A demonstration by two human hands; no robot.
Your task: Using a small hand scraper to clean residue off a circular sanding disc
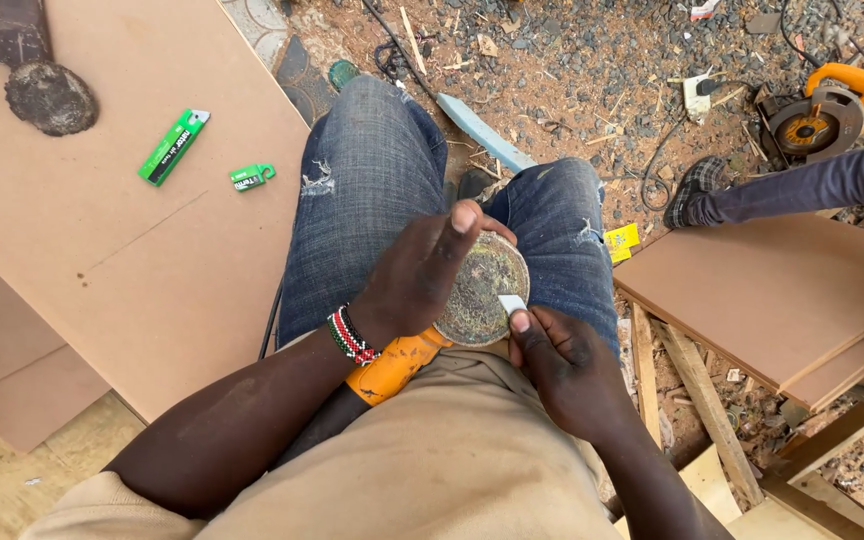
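Head view showed the left hand [417, 275] clamped over a round disc [482, 290] on the lap, half hiding it; the right hand [562, 365] pinched a small white piece [512, 303] at its edge. The orange tool body [392, 367] was mostly hidden.

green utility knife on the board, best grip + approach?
Grip the green utility knife across its long flat sides at mid-body, coming straight down from above. It lies flat and diagonal on the brown board, nothing touching it, so angle the hand to match; both hands are busy elsewhere.
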